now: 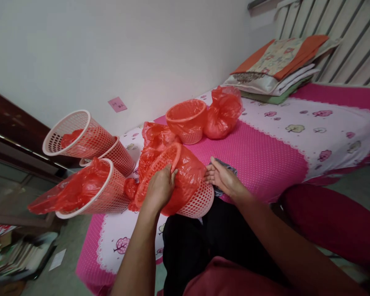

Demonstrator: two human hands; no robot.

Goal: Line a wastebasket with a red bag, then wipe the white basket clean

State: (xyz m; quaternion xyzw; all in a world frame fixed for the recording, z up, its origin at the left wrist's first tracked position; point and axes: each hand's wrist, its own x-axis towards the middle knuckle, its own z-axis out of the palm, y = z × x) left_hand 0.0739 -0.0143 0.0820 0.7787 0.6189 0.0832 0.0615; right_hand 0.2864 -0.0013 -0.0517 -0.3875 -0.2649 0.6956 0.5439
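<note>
A pink mesh basket (197, 201) lies on its side on the bed, lined with a red plastic bag (188, 172). My left hand (160, 187) is closed over the basket's rim and the bag folded round it. My right hand (223, 176) rests against the bag on the basket's far side, fingers flat and apart. A second lined basket (188, 121) stands upright further back, next to a bunched red bag (223, 111).
Three more mesh baskets (89, 181) with red bags lie tipped at the left of the pink polka-dot bed (265, 160). Folded bedding (274, 70) is stacked at the back right by a wall. Books (15, 255) lie on the floor at left.
</note>
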